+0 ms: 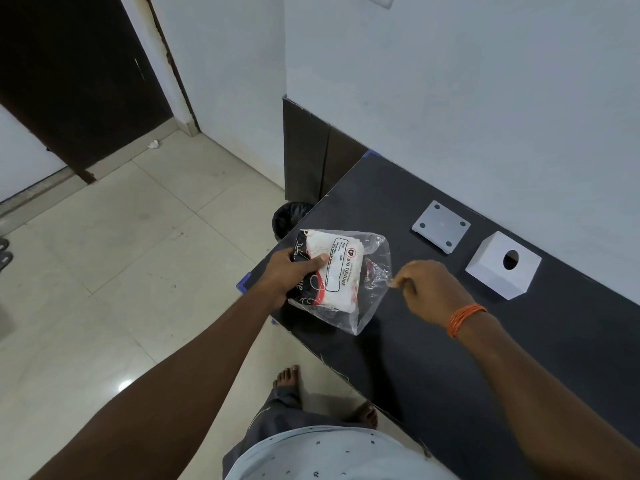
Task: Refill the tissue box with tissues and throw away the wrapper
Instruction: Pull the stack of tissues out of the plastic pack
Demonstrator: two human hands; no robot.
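Observation:
My left hand [291, 275] grips the tissue pack [337, 271] by its left end, above the near-left corner of the dark table [433, 341]. The pack is white with black and red print, inside a clear plastic wrapper [370, 299] that hangs loose on its right side. My right hand [426, 289] pinches the wrapper's open right edge between thumb and fingers. The white tissue box cover [498, 268], with a round hole on top, stands on the table to the right. Its flat white base plate [441, 226] lies separately just behind it.
A bin with a black liner [291, 218] stands on the floor at the table's left edge, behind the pack. White walls run behind the table. A dark door [76, 81] is at far left. My bare feet [287, 374] stand on pale floor tiles.

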